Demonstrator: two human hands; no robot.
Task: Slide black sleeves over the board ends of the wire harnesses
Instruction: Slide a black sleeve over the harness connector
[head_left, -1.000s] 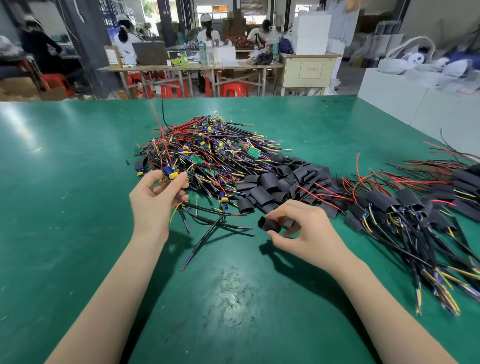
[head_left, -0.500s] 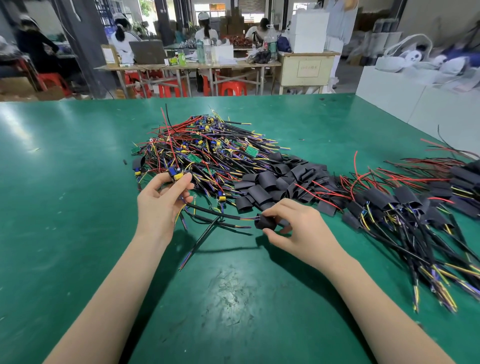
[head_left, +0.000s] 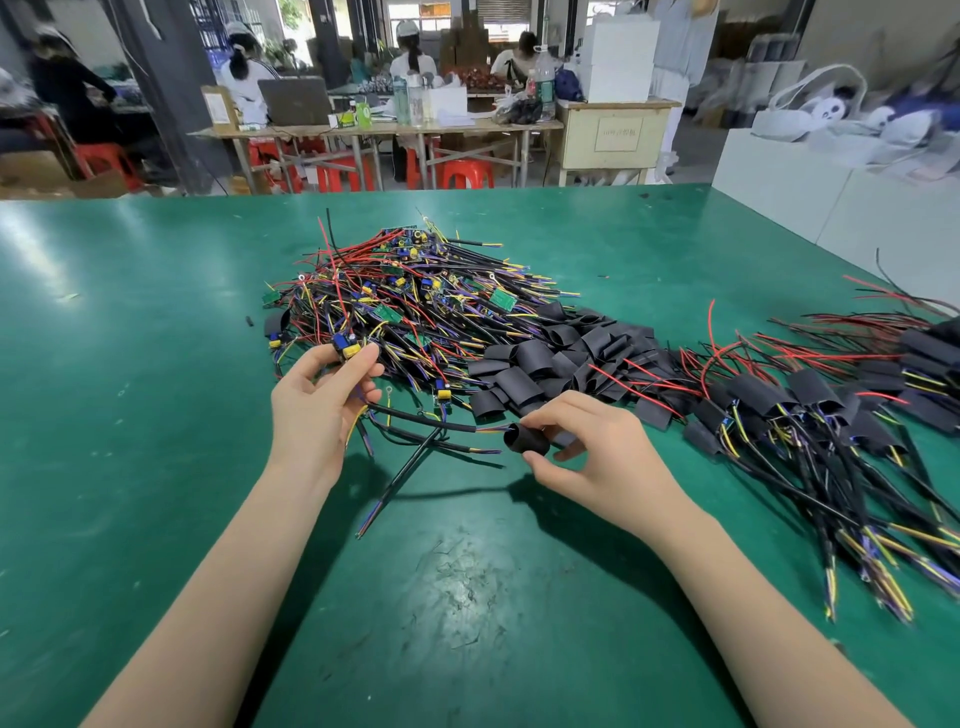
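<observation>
Threading wire tips into sleeve (head_left: 525, 439), pinched by right hand (head_left: 597, 452) above bench (head_left: 130, 415); left hand (head_left: 317, 405) grips harness board end (head_left: 345, 345). Keep sleeve mouth round, wires bunched straight.

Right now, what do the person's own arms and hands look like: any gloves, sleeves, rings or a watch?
Both forearms are bare up to the frame's edge, no sleeves showing. The left hand and right hand wear no gloves. No ring, watch or wristband shows on either. Fingernails are short and unpainted.
</observation>
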